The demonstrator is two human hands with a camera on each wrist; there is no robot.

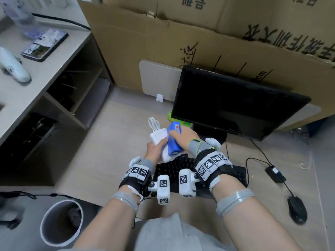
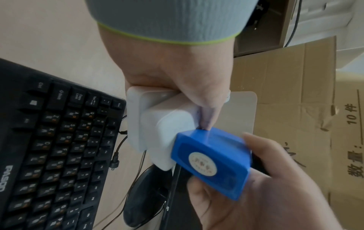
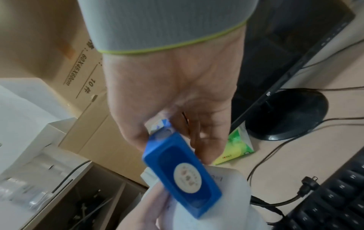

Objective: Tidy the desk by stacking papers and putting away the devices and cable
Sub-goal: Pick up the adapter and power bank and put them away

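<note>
Above the keyboard (image 1: 181, 169), the left hand (image 1: 155, 148) grips stacked white chargers (image 1: 159, 136) while the right hand (image 1: 184, 136) fingers hold a blue device (image 1: 173, 140) against them; loosening either grip risks dropping the bundle onto the bench.

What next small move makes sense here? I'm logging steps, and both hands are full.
Probably carry both devices left to the open shelf: the left hand grips the white charger, the right hand holds the blue box against it, above the keyboard.
</note>
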